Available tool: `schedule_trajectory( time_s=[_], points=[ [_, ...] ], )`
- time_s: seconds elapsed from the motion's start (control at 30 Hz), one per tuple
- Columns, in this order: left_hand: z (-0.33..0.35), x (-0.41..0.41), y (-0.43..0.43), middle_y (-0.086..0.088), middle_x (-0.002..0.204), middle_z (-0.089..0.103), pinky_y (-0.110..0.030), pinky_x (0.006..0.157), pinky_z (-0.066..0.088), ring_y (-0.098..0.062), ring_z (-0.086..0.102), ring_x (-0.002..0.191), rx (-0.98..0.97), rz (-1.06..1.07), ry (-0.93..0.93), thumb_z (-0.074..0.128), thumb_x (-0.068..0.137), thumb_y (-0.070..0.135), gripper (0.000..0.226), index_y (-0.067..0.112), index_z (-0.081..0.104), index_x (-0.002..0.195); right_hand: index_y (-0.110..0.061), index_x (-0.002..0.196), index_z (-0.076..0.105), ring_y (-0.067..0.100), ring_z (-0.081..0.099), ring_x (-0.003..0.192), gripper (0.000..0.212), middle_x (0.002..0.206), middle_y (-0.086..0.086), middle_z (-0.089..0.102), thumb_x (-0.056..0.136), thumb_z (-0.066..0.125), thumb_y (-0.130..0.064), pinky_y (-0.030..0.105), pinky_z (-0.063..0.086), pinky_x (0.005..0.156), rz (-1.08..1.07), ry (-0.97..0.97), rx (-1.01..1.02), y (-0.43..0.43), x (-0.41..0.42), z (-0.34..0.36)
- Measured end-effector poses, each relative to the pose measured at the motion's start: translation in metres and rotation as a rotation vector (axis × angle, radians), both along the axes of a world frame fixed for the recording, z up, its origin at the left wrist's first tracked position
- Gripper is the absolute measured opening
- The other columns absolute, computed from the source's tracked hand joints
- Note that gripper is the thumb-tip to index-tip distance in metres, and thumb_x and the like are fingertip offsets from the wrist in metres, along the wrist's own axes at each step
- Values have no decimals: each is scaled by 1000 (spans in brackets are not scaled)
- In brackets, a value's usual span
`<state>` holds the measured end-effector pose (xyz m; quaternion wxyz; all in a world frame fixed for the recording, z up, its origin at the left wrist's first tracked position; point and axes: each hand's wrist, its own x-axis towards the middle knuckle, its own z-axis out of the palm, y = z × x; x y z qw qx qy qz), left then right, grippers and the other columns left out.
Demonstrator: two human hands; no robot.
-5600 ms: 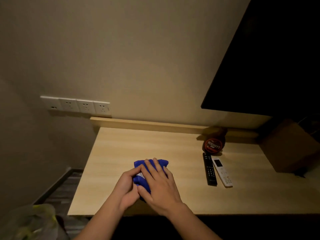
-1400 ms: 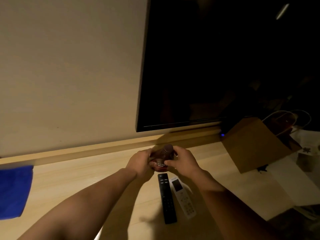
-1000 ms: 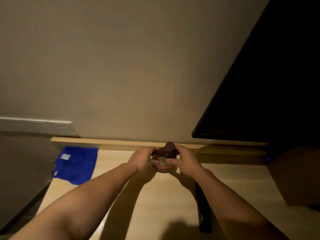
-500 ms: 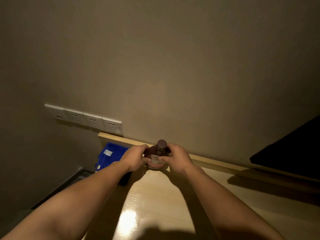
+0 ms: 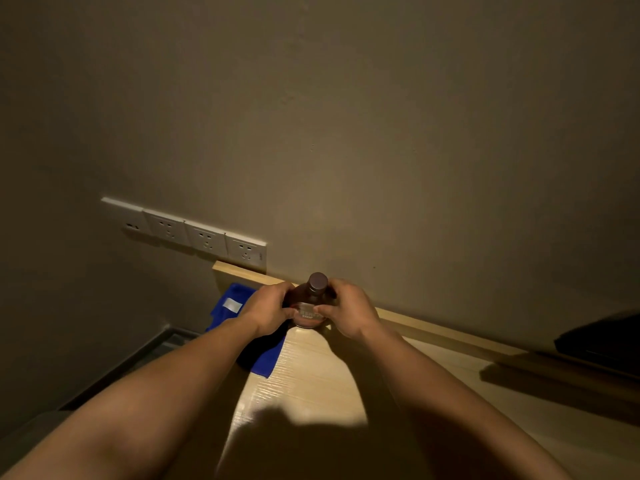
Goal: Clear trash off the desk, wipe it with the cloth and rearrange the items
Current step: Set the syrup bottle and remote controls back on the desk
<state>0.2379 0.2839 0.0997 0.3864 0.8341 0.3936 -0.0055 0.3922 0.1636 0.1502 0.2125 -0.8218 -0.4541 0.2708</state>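
Observation:
A small brown bottle [image 5: 310,304] with a dark cap and a red-and-white label stands upright at the back of the light wooden desk [image 5: 311,379], close to the wall. My left hand [image 5: 268,311] wraps its left side and my right hand [image 5: 348,311] its right side. A folded blue cloth [image 5: 239,315] with a white tag lies flat on the desk's back left corner, just left of the bottle; my left wrist and forearm cover part of it.
A row of white wall sockets [image 5: 194,233] sits above the desk's left end. The desk's raised back lip [image 5: 433,327] runs along the wall. A dark screen corner [image 5: 602,337] shows at the far right. The floor [image 5: 138,362] drops away to the left.
Both hands have carried the bottle from beside the remotes leftward along the back of the desk to beside the cloth. The cloth, under my hands earlier, now lies in the back left corner.

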Motion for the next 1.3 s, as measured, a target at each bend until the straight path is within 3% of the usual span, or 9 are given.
schedule_trajectory(
  time_s=[0.43,0.63,0.8,0.87,0.97,1.1,1.3],
  points=[
    [-7,1,5,1,125,71,-44,104,53,-20,65,119,-55,5,-68,76,95,23,41,24,61,134,-23,134,60,20,63,116,51,127,-1,67,88,81,-27,41,53,101,-33,7,-7,5,1,-6],
    [-10,-13,-15,-4,144,62,-47,113,49,-25,58,134,-14,156,-108,78,93,22,64,17,50,151,-16,154,42,25,51,138,78,155,5,48,88,80,-35,44,44,113,-92,-36,-36,-19,1,-4],
    [-22,-55,-80,-5,148,57,-42,105,51,-24,55,134,84,279,-121,74,96,33,66,16,45,152,-16,153,43,20,57,131,73,155,4,47,91,77,-36,31,46,102,-195,-9,-38,-77,1,-7],
    [-33,-73,-117,-7,158,49,-45,115,46,-25,48,143,140,226,-90,69,97,41,70,16,40,155,-15,152,44,20,57,131,71,154,3,48,92,76,-35,30,45,99,-250,2,-48,-107,0,-11],
    [-49,-93,-173,-7,173,26,-44,129,21,-25,22,160,247,66,1,57,100,54,76,18,32,162,-14,151,45,21,57,131,70,153,4,48,93,74,-37,33,48,102,-313,7,-77,-159,-1,-24],
    [-63,-106,-242,-4,178,4,-49,130,3,-26,0,164,335,-42,124,40,99,66,78,29,23,166,-11,150,46,21,60,128,71,150,7,50,92,74,-42,40,52,102,-432,19,-85,-239,-5,-42],
    [-100,-125,-277,-3,175,-20,-56,129,-8,-22,-22,161,369,-22,299,13,96,82,97,21,-11,167,-9,144,51,27,62,121,70,140,11,57,91,72,-49,46,54,99,-668,-65,-105,-350,-3,-66]
  ],
)
